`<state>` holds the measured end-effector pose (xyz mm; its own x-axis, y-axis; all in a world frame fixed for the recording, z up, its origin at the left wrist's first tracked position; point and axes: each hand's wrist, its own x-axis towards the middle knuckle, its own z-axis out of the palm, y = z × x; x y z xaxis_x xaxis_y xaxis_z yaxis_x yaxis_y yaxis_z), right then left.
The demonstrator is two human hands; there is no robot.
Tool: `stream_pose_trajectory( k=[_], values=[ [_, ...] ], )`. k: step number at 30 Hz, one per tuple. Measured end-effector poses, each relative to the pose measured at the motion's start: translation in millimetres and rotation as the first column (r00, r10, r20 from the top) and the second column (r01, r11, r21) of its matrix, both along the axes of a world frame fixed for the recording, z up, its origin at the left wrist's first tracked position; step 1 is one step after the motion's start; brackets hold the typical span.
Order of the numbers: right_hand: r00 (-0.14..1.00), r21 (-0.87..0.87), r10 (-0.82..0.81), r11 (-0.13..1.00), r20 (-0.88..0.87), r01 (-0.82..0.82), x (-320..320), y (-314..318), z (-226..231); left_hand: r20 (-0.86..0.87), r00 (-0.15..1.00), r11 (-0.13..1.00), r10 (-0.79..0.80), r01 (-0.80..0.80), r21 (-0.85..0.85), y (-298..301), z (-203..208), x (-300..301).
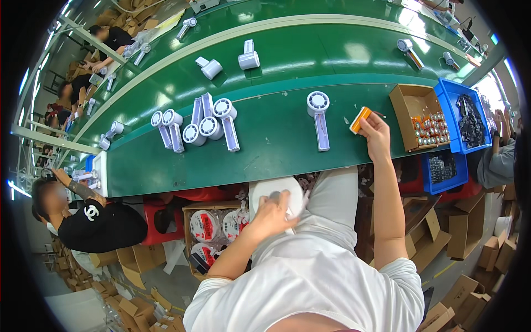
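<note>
Right of centre in the frame, the right hand [376, 133] pinches an orange-and-white rectangular block [360, 120] over the green tabletop [265, 152], right of a white plastic handheld fan [321, 124]. At lower centre, the left hand [270, 216] bends over a round white roll [291, 191] (blurred; I cannot tell whether it grips).

the left forearm [237, 257] slants inward to the left hand [271, 214], held low over the lap [333, 207] with fingers bent and slightly blurred, while the right forearm [388, 207] stretches forward, the right hand [375, 135] farther out with thumb and fingers pinched.
</note>
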<state>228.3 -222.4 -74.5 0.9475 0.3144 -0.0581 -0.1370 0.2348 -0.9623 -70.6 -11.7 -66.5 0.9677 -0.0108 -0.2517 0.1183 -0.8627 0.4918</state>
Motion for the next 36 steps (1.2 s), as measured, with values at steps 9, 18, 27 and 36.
stream_pose_trajectory(
  k=[9,18,27,36],
  values=[
    [0.997,0.039,0.066,0.997,0.038,-0.068,-2.5,-2.9,-11.3,0.115,0.987,0.993,-0.114,0.115,-0.001,8.8,8.0,2.8],
    [0.993,0.102,0.089,0.990,0.075,-0.096,-4.8,-2.5,-10.1,0.683,0.685,0.962,-0.254,0.104,0.253,25.0,53.4,166.8],
    [0.997,0.137,0.032,0.990,0.065,-0.040,-9.4,-3.9,-5.5,0.501,0.630,0.738,-0.593,0.178,0.651,12.8,60.3,230.8],
    [0.985,0.238,-0.154,0.962,0.081,0.131,-3.2,-1.7,-13.8,0.550,0.666,0.819,-0.505,0.167,0.550,26.2,40.9,244.0]
  ],
)
